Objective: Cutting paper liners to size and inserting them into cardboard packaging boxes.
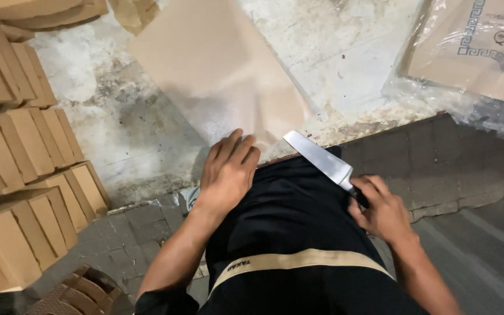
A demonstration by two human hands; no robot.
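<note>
Pressing flat and open on the near edge of the brown paper sheet (217,64), the left hand (228,169) lies just beside that sheet's near corner, where the steel blade (317,157) gripped by the right hand (383,213) could slip and cut its fingers.

The knife (319,157) handle is hidden in the right hand (380,213); the cardboard sheet (217,64) is blurred.
</note>
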